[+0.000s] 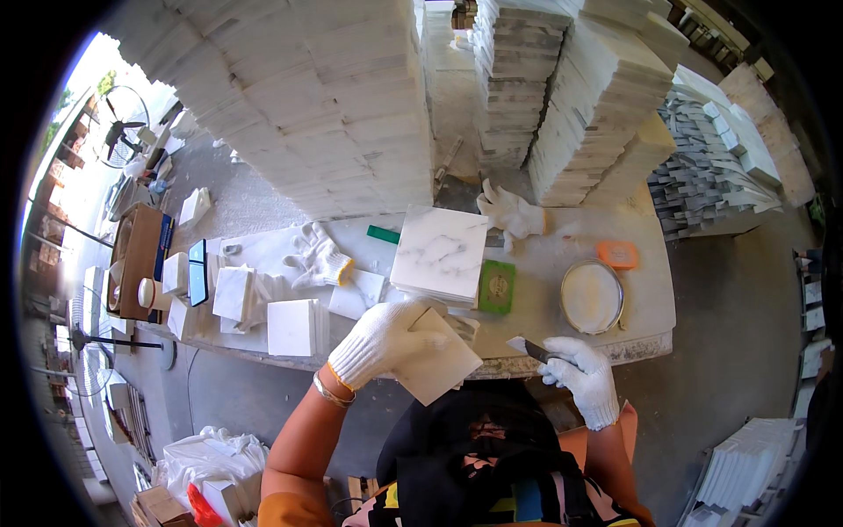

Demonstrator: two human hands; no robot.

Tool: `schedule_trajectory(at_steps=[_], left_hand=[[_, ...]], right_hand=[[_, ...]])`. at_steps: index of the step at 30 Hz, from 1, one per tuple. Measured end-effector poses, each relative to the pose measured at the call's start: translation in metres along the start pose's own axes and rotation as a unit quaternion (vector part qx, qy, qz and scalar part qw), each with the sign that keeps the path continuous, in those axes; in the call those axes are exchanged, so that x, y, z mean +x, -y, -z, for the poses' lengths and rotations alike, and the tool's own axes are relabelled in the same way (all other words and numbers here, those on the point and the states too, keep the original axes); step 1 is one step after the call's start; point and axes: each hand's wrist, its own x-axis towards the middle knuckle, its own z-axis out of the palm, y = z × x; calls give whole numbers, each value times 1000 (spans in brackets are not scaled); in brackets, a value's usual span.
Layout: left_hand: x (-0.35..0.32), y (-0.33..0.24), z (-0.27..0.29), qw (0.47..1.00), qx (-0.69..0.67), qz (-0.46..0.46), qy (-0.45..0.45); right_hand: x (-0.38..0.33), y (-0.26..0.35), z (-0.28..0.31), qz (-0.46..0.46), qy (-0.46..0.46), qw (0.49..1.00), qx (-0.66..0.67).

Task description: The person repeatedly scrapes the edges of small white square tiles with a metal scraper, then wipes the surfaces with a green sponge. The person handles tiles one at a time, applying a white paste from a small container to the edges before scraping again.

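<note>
Left hand [384,338] gloved, fingers clamped on square tile [436,358], held tilted over near counter [562,250] edge. Right hand [581,373] gloved, fingers closed round dark blade tool [529,350]; tip at 3 o'clock from tile, just beside its right corner, pointing toward 9 o'clock. Tile diagonal roughly 11-to-5. Right hand nearer tool, left nearer tile. Marble slab pile [439,255] at 12 o'clock from tile; green pad [497,286] beside it; round tin [591,296] at 1 o'clock from right hand. Spare gloves, small tiles at 10 o'clock. Tall tile stacks [325,97] behind counter.
</note>
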Motion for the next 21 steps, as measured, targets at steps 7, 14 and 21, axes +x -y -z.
schedule_trajectory(at_steps=[7,14,21], left_hand=[[-7,-14,-15,974,180,-85,-105],[-11,1,-37,949,216,-112,-198],[-43,19,-27,950,187,-127,-217]], right_hand=[[0,3,-29,82,22,992,-91],[16,13,-49,152,64,969,-182],[23,11,-49,165,85,959,-216]])
